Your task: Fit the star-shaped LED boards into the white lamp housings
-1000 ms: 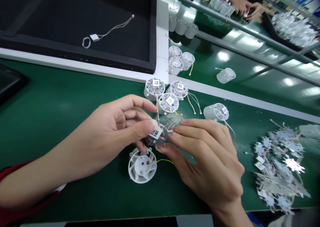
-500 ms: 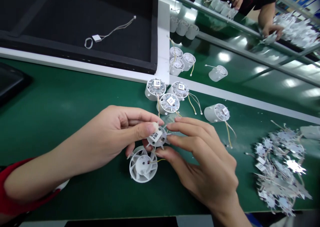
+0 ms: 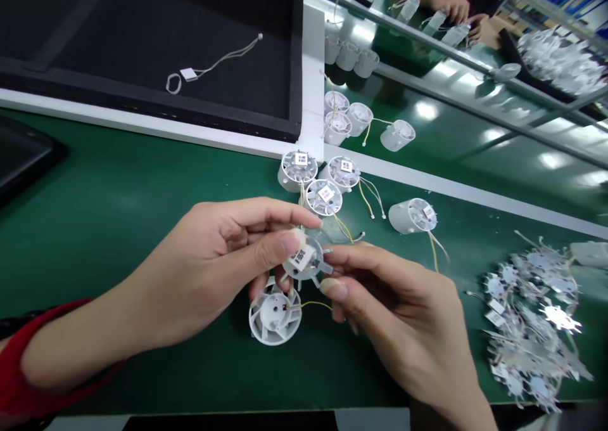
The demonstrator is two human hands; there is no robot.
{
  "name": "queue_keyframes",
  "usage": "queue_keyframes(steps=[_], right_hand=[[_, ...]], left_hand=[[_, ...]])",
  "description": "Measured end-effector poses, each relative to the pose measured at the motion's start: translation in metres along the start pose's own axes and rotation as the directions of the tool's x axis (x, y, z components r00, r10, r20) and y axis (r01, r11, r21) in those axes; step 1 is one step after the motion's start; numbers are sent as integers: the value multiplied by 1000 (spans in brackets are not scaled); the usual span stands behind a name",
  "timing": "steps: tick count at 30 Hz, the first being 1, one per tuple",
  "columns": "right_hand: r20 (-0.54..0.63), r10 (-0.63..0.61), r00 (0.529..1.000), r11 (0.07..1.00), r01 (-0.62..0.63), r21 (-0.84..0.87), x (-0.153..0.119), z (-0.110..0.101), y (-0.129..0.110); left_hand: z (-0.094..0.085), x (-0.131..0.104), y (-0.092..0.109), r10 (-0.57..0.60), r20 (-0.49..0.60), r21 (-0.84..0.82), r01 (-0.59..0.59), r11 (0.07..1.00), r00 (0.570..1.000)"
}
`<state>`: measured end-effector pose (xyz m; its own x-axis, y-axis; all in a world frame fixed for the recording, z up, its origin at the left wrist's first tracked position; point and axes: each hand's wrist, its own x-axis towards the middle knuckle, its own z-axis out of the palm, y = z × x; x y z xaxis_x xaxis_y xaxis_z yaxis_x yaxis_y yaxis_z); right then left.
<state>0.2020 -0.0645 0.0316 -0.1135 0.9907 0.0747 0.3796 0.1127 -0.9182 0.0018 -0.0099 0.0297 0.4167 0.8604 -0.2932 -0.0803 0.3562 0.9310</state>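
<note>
Right hand [image 3: 403,314] has curled, grip unclear; left hand [image 3: 225,263] pinches the silvery spiked disc [image 3: 311,267].

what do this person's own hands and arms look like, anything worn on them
Neither the left hand nor the right hand wears a glove. A red cuff is on the left forearm, with something black beside it; no sleeve shows on the right.

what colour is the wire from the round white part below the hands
The wire is yellow, best seen in the head view.
</note>
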Motion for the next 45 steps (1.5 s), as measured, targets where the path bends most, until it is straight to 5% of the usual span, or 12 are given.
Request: queue_keyframes(steps=[6,11,17,21,29,35,45], right_hand=[[33,10,999,1000,-9,-29,4,0,-1],[43,112,993,993,-111,-32,2,-2,-2],[168,264,950,948,-287,134,3,-5,-3],[151,292,945,941,-312,134,3,-2,-1],[94,297,950,952,-302,55,4,-4,0],[102,308,946,947,-315,58,6,-4,0],[86,289,954,954,-294,63,6,-1,-3]], left_hand=[[-1,2,-1,-20,21,-64,21,998,1000],[-11,9,-3,-29,157,-30,34,999,987],[-8,5,-5,138,50,165,-144,976,989],[-5,3,-11,240,1,234,-234,944,971],[-7,5,-13,216,60,263,-224,938,975],[-9,7,-9,125,131,223,-152,963,983],[-11,11,1,-163,216,16,163,986,963]])
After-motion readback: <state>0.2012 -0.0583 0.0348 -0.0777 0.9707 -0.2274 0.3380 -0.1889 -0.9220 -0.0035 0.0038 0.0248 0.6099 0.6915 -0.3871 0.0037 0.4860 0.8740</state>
